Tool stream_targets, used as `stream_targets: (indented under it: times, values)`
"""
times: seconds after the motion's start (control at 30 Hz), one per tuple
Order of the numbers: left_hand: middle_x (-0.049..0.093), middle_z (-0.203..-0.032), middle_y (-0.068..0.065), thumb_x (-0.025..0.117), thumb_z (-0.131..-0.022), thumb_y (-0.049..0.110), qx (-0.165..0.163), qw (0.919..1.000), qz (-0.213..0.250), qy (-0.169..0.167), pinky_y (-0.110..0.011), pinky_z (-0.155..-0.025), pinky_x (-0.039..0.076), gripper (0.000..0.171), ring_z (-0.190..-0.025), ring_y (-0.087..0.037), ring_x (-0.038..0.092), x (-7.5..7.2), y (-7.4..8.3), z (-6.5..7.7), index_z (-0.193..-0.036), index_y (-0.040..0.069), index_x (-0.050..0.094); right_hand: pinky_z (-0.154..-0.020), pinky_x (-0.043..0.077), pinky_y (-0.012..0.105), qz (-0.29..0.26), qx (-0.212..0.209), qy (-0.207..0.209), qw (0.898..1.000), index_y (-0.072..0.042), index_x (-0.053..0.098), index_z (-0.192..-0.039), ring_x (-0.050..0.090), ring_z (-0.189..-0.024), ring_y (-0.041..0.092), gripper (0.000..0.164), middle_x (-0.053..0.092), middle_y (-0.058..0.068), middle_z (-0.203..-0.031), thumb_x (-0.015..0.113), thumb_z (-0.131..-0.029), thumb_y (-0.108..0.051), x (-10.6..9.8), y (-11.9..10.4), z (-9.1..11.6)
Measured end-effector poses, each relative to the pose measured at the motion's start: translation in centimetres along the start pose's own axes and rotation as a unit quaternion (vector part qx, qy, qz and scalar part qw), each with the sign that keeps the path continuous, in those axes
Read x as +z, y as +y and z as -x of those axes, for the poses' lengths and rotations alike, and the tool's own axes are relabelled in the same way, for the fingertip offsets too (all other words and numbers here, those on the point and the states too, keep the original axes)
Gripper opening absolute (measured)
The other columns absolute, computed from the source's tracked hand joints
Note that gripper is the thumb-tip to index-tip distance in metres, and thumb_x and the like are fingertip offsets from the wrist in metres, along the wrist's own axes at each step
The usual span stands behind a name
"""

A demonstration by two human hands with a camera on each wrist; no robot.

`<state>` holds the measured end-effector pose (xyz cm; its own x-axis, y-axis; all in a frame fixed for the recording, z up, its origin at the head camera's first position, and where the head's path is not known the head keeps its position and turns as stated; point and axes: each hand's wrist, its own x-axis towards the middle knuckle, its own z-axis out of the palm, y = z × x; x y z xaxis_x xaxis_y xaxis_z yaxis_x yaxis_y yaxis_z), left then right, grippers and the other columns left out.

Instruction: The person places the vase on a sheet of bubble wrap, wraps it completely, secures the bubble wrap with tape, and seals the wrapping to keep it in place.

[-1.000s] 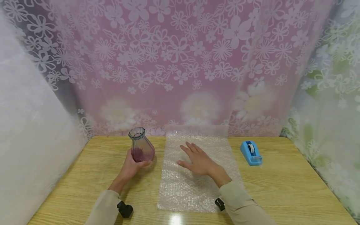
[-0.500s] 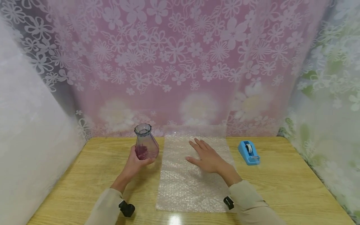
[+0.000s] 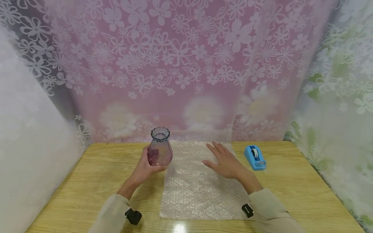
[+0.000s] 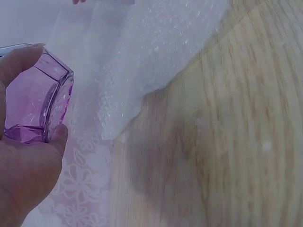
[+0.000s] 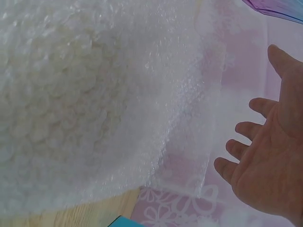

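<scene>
My left hand [image 3: 147,166] grips a faceted glass vase [image 3: 160,152] round its lower part, thumb and fingers on either side. The vase is bluish-grey at its scalloped rim and purple toward the base, and it stands nearly upright over the left edge of the bubble wrap [image 3: 192,194]. In the left wrist view its purple base [image 4: 38,99] shows between thumb and fingers. My right hand [image 3: 225,161] hovers above the right part of the sheet with fingers spread and nothing held. From the right wrist view, its palm [image 5: 270,175] and separated fingers are visible beside the wrap.
A blue tape dispenser [image 3: 254,158] with a white roll stands to the right of the sheet on the wooden table [image 3: 294,187]. The wrap reaches the table's back edge, where a pink flowered curtain [image 3: 180,64] hangs. Pale curtains flank both sides.
The left hand has carried the vase to the right, to the wrap's edge, and the vase has become more upright. My right hand has shifted right over the sheet, fingers still spread.
</scene>
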<state>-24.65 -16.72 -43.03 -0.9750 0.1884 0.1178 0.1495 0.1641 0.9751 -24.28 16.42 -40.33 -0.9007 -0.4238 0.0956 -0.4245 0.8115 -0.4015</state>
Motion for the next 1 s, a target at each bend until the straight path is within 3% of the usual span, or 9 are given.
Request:
stream_targets:
  times: [0.2, 0.33, 0.5, 0.73, 1.0]
  values:
    - [0.028, -0.144, -0.016, 0.082, -0.074, 0.007, 0.025, 0.9992, -0.016, -0.029, -0.05, -0.101, 0.036, 0.103, -0.13, -0.034, 0.035, 0.9, 1.2, 0.3, -0.148, 0.017, 0.012, -0.106, 0.017, 0.062, -0.006, -0.004, 0.017, 1.0, -0.01, 0.024, -0.152, 0.013, -0.14, 0.042, 0.078, 0.015, 0.018, -0.155, 0.047, -0.094, -0.057, -0.4, 0.7, 0.9]
    - [0.026, -0.145, -0.016, 0.082, -0.073, 0.005, 0.044, 0.9977, -0.046, -0.025, -0.051, -0.102, 0.034, 0.102, -0.13, -0.034, 0.033, 1.5, 2.1, 0.4, -0.148, 0.015, 0.012, -0.106, 0.018, 0.061, -0.002, -0.003, 0.025, 1.0, -0.009, 0.024, -0.152, 0.013, -0.14, 0.042, 0.078, 0.016, 0.019, -0.155, 0.047, -0.094, -0.056, -0.7, 1.2, 1.5]
    - [0.028, -0.141, -0.013, 0.085, -0.07, 0.008, 0.095, 0.9932, -0.067, -0.011, -0.051, -0.098, 0.038, 0.103, -0.126, -0.031, 0.036, 2.0, 1.3, -0.2, -0.147, 0.019, 0.016, -0.106, 0.017, 0.063, 0.0, 0.007, 0.032, 0.999, -0.011, 0.022, -0.152, 0.012, -0.14, 0.041, 0.079, 0.015, 0.018, -0.156, 0.046, -0.094, -0.058, -1.0, 1.6, 2.2]
    - [0.03, -0.138, -0.016, 0.085, -0.063, 0.002, 0.147, 0.9784, -0.143, 0.029, -0.05, -0.093, 0.038, 0.103, -0.118, -0.031, 0.037, 3.0, 1.5, -0.3, -0.146, 0.011, 0.024, -0.105, 0.015, 0.065, 0.002, 0.015, 0.039, 0.999, -0.013, 0.02, -0.153, 0.01, -0.141, 0.041, 0.08, 0.013, 0.016, -0.156, 0.044, -0.093, -0.06, -1.6, 1.6, 2.9]
    - [0.035, -0.129, -0.019, 0.086, -0.061, 0.002, 0.171, 0.9539, -0.241, 0.054, -0.053, -0.086, 0.042, 0.099, -0.115, -0.034, 0.037, 4.0, 2.1, -0.2, -0.142, 0.011, 0.03, -0.105, 0.015, 0.065, 0.005, 0.01, 0.046, 0.999, -0.013, 0.02, -0.153, 0.01, -0.141, 0.041, 0.079, 0.013, 0.016, -0.156, 0.046, -0.094, -0.057, -2.1, 1.5, 3.5]
